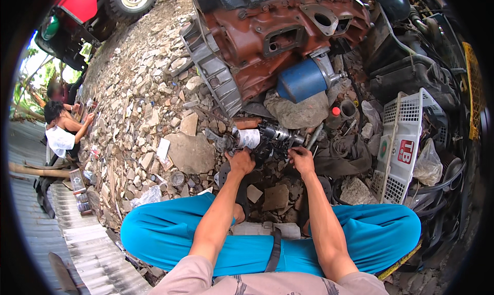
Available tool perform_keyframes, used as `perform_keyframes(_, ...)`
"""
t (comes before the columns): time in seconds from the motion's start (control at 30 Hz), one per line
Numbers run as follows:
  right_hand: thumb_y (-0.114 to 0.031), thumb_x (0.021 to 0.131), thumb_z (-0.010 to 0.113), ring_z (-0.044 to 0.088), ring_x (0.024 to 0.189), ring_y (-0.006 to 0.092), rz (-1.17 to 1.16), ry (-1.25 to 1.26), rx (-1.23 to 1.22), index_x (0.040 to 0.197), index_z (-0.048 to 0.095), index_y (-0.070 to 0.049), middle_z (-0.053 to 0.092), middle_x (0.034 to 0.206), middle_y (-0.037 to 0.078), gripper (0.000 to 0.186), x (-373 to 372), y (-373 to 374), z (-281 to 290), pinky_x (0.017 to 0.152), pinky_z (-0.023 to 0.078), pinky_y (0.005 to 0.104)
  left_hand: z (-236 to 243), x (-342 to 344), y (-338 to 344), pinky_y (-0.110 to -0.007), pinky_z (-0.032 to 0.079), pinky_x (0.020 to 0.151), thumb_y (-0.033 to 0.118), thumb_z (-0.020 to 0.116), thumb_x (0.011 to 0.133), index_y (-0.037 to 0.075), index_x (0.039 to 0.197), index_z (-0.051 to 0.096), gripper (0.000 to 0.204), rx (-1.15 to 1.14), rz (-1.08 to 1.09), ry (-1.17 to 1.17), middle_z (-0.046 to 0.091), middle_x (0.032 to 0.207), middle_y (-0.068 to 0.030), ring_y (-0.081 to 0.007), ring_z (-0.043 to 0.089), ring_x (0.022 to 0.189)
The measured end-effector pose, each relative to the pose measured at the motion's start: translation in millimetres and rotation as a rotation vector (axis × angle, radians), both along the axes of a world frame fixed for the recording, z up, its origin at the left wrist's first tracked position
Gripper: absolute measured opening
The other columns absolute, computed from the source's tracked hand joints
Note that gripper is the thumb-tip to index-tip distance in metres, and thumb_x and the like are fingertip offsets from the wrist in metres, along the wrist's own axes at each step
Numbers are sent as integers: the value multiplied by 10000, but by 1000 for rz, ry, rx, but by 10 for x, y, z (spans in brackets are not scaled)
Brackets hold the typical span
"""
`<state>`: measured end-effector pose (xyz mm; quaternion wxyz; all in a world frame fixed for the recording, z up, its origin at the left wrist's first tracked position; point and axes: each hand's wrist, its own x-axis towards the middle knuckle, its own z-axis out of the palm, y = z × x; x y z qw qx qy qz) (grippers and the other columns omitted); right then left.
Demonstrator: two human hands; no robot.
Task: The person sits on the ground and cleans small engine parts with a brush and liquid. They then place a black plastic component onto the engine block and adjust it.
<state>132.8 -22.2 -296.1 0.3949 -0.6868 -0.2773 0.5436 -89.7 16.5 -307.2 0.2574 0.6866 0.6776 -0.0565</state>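
Where the left hand [242,162] rests, dark metal parts [265,146] look indistinct.

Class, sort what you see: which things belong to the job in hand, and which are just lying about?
Job in hand:
- dark-and-silver metal assembly, worked at by the left hand and right hand

Apparently lying about:
- white plastic crate
- red-capped container
- clear plastic bag
- red-brown engine block, untouched; its link is unclear

White-lettered red label [406,151] on side of pale plastic crate [403,173]
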Motion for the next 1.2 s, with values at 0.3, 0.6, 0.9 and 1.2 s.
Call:
perform_keyframes(0.3,-157,849,627,576,574,101,27,24,5,971,669,-2,645,758,51,202,-36,-8,-68,458,433,253,-137,99,-66,-489,485,816,256,532,882,-22,1066,547,334,153,91,-329,643,977,-268,-436,610,935)
perform_keyframes(0.6,-150,888,573,585,634,112,-42,18,-61,1054,650,-11,665,848,64,229,24,14,-20,503,458,261,563,68,203,-474,482,817,225,553,862,-23,1041,589,308,175,-182,-369,640,940,-275,-440,604,932)
perform_keyframes(0.9,-104,937,561,566,731,75,-195,71,612,1109,613,-37,613,898,11,192,5,290,701,543,448,219,2022,269,627,-440,470,797,151,541,897,-32,1003,568,213,495,-339,-553,616,943,-240,-417,586,936)
perform_keyframes(1.2,-128,938,547,610,748,112,-328,25,713,1061,653,-53,636,910,33,178,340,1472,2172,573,512,245,2617,700,1335,-459,443,882,136,479,929,-70,1051,527,245,783,-413,-522,585,1051,-258,-426,550,1025)
